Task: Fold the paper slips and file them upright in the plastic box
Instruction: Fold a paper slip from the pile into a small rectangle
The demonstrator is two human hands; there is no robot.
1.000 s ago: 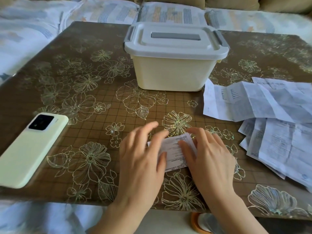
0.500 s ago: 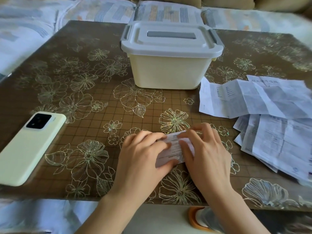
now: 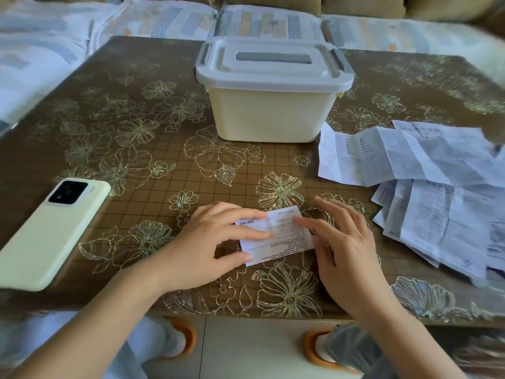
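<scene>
A small folded white paper slip (image 3: 284, 242) with printed text lies flat on the table near the front edge. My left hand (image 3: 207, 242) presses its left part with straight fingers, thumb at the slip's lower left corner. My right hand (image 3: 347, 247) lies on its right edge, one fingertip on the slip's middle. The cream plastic box (image 3: 270, 116) stands behind, its grey-white lid (image 3: 273, 64) closed. A heap of unfolded paper slips (image 3: 426, 184) lies at the right.
A pale green phone (image 3: 52, 231) lies camera side up at the table's left front. The brown table (image 3: 136, 138) has a gold flower pattern. Patterned cushions (image 3: 164, 20) run along the far side. Orange slippers (image 3: 314, 348) show under the table.
Both hands slid apart over the folded slip, uncovering more of it. My left fingers straightened and now lie flatter on its left part.
</scene>
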